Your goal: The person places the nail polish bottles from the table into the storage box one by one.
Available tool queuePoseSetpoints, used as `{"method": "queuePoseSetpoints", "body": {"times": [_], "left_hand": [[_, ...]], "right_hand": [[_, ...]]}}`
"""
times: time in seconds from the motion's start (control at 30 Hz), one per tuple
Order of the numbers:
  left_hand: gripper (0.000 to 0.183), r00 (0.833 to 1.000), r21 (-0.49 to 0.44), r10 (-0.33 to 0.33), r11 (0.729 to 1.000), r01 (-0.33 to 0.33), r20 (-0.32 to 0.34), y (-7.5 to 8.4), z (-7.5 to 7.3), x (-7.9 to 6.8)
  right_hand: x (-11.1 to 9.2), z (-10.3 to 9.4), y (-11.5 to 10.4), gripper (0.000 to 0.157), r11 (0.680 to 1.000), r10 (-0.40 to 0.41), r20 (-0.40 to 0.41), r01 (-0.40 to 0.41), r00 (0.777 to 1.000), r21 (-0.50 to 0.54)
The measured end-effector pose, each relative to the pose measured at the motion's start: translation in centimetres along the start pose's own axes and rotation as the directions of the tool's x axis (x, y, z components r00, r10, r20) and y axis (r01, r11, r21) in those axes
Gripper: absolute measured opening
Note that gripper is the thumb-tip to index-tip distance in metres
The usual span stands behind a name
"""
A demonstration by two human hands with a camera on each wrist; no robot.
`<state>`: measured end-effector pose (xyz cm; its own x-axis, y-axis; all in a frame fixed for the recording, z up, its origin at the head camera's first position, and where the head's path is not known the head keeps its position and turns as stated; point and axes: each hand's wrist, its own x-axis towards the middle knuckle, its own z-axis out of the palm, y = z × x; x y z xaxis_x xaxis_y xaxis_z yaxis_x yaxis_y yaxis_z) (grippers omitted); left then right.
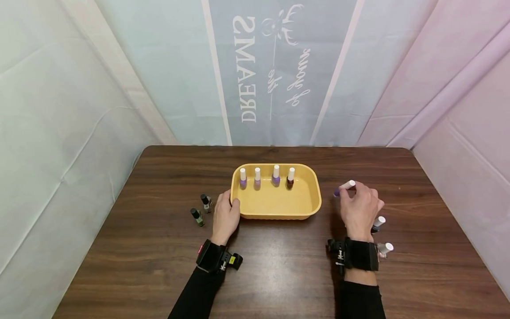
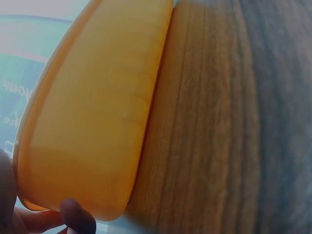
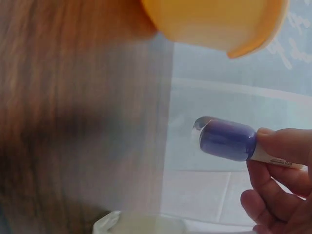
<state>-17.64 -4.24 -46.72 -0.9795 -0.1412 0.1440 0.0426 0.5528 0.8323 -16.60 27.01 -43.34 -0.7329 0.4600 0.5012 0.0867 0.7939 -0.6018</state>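
Note:
My right hand pinches a purple nail polish bottle by its white cap, held to the right of a yellow tray. In the right wrist view the bottle is tilted, its base pointing left. My left hand grips the tray's left end, with the thumb against the outer wall. Inside the tray, several white-capped nail polish bottles stand in a row along the back: purple, pale mauve, violet and dark brown.
Left of the tray lie two black-capped bottles, one greyish and one green. Beside my right wrist are a dark white-capped bottle and a clear-looking one. A printed curtain hangs behind the wooden table.

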Motion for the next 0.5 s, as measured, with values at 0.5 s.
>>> {"method": "queuePoseSetpoints", "body": {"times": [0.5], "left_hand": [[0.040, 1.000, 0.006, -0.006, 1.000, 0.006, -0.001, 0.2, -0.1, 0.2]], "right_hand": [[0.4, -0.8, -2.5, 0.017, 0.988, -0.061, -0.003, 0.061, 0.998, 0.143]]}}
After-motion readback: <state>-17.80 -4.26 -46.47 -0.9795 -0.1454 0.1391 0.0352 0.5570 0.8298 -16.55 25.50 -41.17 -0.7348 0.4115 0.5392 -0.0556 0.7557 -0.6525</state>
